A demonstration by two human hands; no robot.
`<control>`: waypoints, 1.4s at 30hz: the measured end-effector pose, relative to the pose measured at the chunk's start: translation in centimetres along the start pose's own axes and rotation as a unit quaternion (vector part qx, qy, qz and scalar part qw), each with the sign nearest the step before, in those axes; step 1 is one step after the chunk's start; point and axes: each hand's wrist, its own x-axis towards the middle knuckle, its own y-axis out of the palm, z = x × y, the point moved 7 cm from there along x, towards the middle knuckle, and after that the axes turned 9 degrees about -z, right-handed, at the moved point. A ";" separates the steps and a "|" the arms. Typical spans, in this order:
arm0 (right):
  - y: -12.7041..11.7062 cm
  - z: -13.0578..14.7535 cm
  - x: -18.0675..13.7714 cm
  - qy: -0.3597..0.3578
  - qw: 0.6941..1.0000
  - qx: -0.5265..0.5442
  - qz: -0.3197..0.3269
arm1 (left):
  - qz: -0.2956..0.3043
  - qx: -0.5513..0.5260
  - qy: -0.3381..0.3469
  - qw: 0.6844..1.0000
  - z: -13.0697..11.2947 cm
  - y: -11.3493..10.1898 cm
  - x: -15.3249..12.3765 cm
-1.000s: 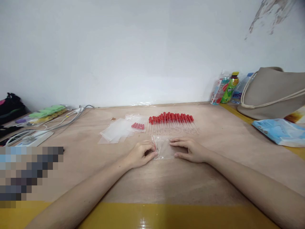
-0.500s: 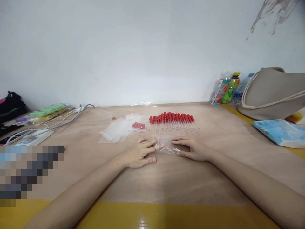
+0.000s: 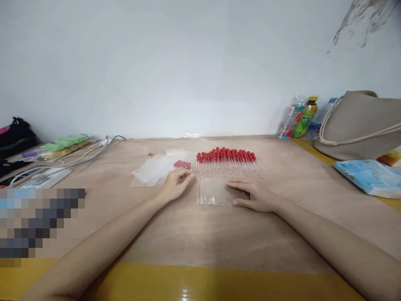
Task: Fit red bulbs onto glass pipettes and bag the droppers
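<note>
My right hand [image 3: 253, 195] lies flat with its fingers stretched out on the right part of an empty clear zip bag [image 3: 211, 193] with a red seal line. My left hand [image 3: 175, 184] is off that bag, up and to the left, with fingers loosely bent and nothing visible in them. Its fingertips are just below a small bag holding red pieces [image 3: 182, 164] and beside a pile of clear bags [image 3: 152, 171]. Behind the zip bag lies a row of several thin glass droppers with red caps [image 3: 227, 161].
The tabletop is brown board with a yellow strip [image 3: 200, 284] along the near edge. At left are cables and a power strip [image 3: 46, 177] and green packs [image 3: 61, 146]. At right stand drink bottles [image 3: 302, 117], a beige bag [image 3: 360, 125] and a blue packet [image 3: 369, 175].
My left hand let go of the zip bag's left end and moved up and left toward the bag of red pieces. The zip bag now lies flat under my right hand.
</note>
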 end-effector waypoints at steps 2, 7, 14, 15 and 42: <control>0.0 0.0 0.0 0.001 1.000 0.001 0.000 | -0.026 0.067 -0.019 0.997 1.0 0.3 2.3; 0.1 -0.1 0.0 0.004 1.000 -0.007 0.005 | 0.022 0.144 -0.160 0.976 4.2 3.0 7.8; 0.2 -0.2 0.0 0.001 1.000 -0.004 0.009 | 0.026 0.150 -0.234 0.960 5.8 5.5 10.8; 0.2 -0.2 0.0 0.001 1.000 -0.003 0.008 | 0.021 0.146 -0.242 0.959 5.8 5.5 10.9; 0.2 -0.1 0.0 0.004 1.000 0.000 0.005 | -0.040 -0.273 -0.148 0.950 0.3 0.0 -3.0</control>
